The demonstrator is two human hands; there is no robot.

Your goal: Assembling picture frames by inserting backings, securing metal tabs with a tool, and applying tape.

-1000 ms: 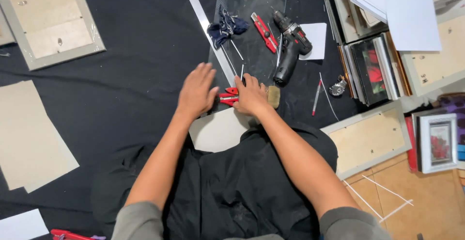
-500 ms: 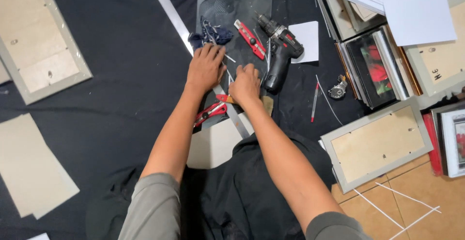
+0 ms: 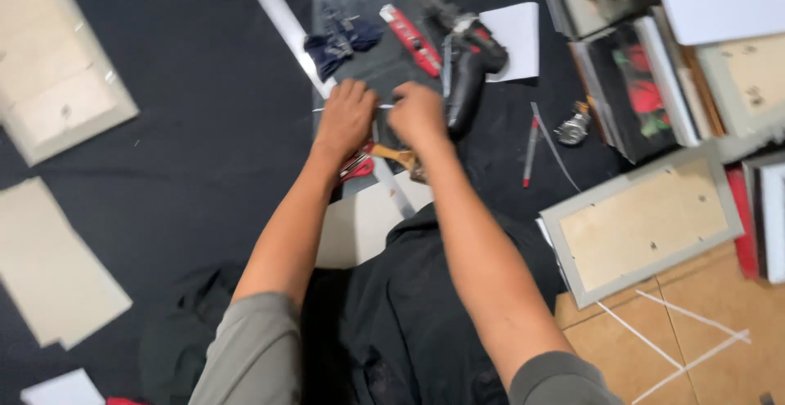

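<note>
Your left hand [image 3: 347,119] and right hand [image 3: 417,114] sit side by side on the dark glass sheet [image 3: 384,61], fingers curled down. A thin light strip [image 3: 323,109] pokes out left of your left hand and runs under both; motion blur means you can't tell whether either hand actually grips it. Red-handled pliers [image 3: 356,168] and a brush [image 3: 396,158] are half hidden under your wrists. The drill [image 3: 466,53] lies just beside your right hand, the red knife [image 3: 413,41] beyond. The frame back [image 3: 646,221] lies at right, its edge soft.
</note>
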